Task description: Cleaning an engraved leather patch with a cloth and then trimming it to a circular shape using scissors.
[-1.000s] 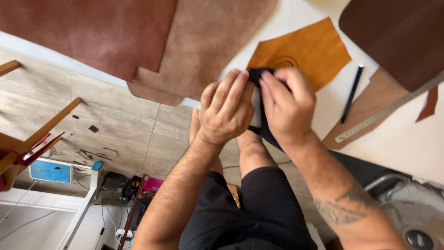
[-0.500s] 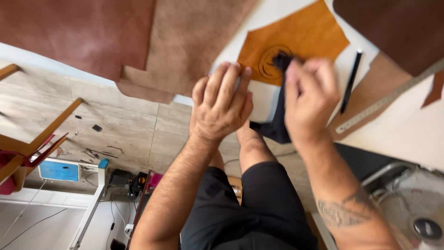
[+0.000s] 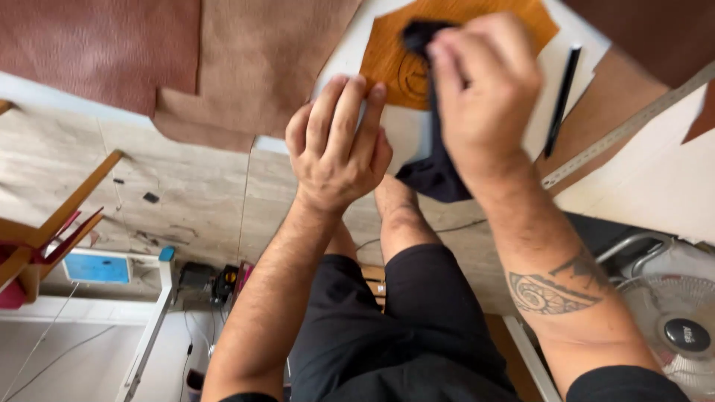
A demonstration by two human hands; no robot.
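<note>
The right hand [image 3: 488, 85] is closed around a dark cloth [image 3: 432, 167], its fingers curled and pressing the bunched upper end onto an orange leather piece [image 3: 387, 56] at the far side of the table; the rest of the cloth hangs down below the wrist, over the near table edge. The left hand [image 3: 339, 145] lies flat, fingers together and nearly straight, holding nothing, its fingertips resting at the near left edge of the orange piece, where a circle is drawn. The piece lies on a white table [image 3: 655, 186]. Just right of it lies a black pen [image 3: 560, 100], and right of that a steel ruler [image 3: 625, 130] runs slantwise over a tan leather sheet [image 3: 596, 112]. At far left a reddish hide [image 3: 82, 45] and a brown hide [image 3: 261, 67] overlap and droop over the table edge. Below the table is a pale tiled floor [image 3: 112, 179], with a wooden frame [image 3: 67, 208] at left, a blue box [image 3: 97, 268] near it, and a fan [image 3: 670, 327] at near right.
</note>
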